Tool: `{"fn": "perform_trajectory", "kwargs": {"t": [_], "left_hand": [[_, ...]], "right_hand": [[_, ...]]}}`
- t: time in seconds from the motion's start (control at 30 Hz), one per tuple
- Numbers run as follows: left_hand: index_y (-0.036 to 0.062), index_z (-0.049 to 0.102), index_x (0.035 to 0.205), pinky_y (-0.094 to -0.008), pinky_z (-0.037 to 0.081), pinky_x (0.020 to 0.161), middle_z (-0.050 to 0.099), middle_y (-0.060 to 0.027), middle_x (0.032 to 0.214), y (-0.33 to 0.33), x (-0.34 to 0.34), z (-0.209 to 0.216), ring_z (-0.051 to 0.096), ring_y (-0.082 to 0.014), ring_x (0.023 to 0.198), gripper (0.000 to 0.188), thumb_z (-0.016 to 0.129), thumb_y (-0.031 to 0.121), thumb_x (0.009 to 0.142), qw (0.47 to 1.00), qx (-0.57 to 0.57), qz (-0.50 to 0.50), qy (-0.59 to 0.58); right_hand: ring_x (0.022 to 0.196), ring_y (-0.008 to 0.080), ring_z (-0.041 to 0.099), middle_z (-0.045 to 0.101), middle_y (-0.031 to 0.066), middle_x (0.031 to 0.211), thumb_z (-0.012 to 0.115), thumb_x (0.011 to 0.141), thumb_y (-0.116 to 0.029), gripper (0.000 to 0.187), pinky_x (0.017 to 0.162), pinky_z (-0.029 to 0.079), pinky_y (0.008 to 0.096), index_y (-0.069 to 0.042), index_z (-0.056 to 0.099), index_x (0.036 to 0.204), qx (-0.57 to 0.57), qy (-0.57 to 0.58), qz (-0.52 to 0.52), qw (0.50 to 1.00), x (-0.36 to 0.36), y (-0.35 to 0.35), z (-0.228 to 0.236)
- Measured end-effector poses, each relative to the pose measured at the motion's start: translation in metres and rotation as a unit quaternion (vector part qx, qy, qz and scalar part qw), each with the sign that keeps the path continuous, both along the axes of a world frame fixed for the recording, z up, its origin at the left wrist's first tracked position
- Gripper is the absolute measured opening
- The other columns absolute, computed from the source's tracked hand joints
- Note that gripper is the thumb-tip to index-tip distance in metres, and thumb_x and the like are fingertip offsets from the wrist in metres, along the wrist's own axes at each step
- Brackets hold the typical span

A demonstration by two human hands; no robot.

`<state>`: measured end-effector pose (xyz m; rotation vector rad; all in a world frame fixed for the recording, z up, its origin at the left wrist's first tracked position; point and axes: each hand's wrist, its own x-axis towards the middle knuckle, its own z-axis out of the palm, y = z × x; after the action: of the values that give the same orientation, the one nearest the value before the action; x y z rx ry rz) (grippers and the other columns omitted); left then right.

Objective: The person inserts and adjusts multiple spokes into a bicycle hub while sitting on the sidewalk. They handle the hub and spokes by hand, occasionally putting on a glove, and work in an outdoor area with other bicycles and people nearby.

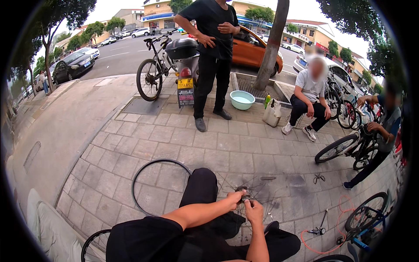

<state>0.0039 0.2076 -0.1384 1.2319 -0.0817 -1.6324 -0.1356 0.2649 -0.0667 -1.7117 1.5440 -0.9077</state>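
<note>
Over the paving in front of my knees, a bicycle wheel hub with thin spokes fanning out of it sits between my hands. My left hand is closed on the hub from the left. Close beside it, my right hand has its fingers pinched together at the hub's near side; whatever they pinch is too small to make out. A bare dark wheel rim or tyre lies on the ground to the left, partly hidden behind my knee. Dark cloth hangs beneath the spokes.
An orange hose and an inflator gauge lie right, near a blue-framed bicycle. Farther off are scissors-like pliers, a water basin and a white jug. One person stands ahead, one sits, and another holds a bicycle.
</note>
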Motion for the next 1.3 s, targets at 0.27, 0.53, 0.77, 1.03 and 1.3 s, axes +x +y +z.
{"fn": "perform_trajectory", "kwargs": {"t": [0.27,0.53,0.77,1.03,1.3], "left_hand": [[0.0056,0.063,0.120,-0.0378,0.059,0.074,0.071,-0.0055,0.106,-0.032,0.022,0.002,0.071,-0.0209,0.089,0.031,0.077,0.023,0.098,0.999,0.019,-0.038,-0.009],[0.0080,0.060,0.125,-0.0413,0.060,0.075,0.072,-0.0083,0.106,-0.081,0.086,0.059,0.072,-0.0253,0.090,0.038,0.077,0.027,0.098,0.998,-0.054,-0.016,-0.017],[0.0104,0.062,0.124,-0.0420,0.056,0.076,0.073,-0.0069,0.105,-0.108,0.116,0.059,0.071,-0.0240,0.090,0.035,0.077,0.027,0.097,0.995,-0.067,-0.003,-0.068],[0.0061,0.064,0.118,-0.0429,0.059,0.074,0.073,-0.0073,0.100,-0.097,0.090,0.069,0.073,-0.0239,0.084,0.031,0.079,0.021,0.095,0.993,-0.082,-0.050,-0.064],[0.0002,0.068,0.105,-0.0382,0.064,0.071,0.070,-0.0077,0.093,-0.088,0.052,0.080,0.071,-0.0210,0.080,0.018,0.076,0.011,0.092,0.983,-0.084,-0.138,-0.085]], "right_hand": [[0.097,0.0150,0.066,0.062,0.0129,0.132,0.063,0.107,-0.029,0.061,0.077,0.054,0.0273,-0.002,0.041,0.157,-0.241,-0.165,-0.052,0.955,-0.031,-0.055,0.232],[0.132,0.0306,0.057,0.046,0.0163,0.156,0.065,0.105,-0.019,0.060,0.101,0.049,0.0386,-0.004,0.039,0.157,-0.727,0.007,-0.075,0.683,-0.061,-0.032,0.394],[0.124,0.0252,0.064,0.063,0.0142,0.137,0.064,0.107,-0.024,0.048,0.103,0.053,0.0334,-0.001,0.052,0.147,-0.730,0.081,-0.199,0.649,-0.162,-0.074,0.471],[0.086,0.0180,0.070,0.072,0.0127,0.104,0.067,0.102,-0.029,0.043,0.080,0.056,0.0320,0.004,0.065,0.131,-0.404,0.054,-0.283,0.868,-0.183,-0.150,0.330],[0.099,0.0357,0.075,0.076,0.0239,0.106,0.065,0.098,-0.031,0.045,0.089,0.057,0.0424,0.003,0.068,0.127,-0.056,0.035,-0.148,0.987,-0.073,-0.101,0.070]]}}
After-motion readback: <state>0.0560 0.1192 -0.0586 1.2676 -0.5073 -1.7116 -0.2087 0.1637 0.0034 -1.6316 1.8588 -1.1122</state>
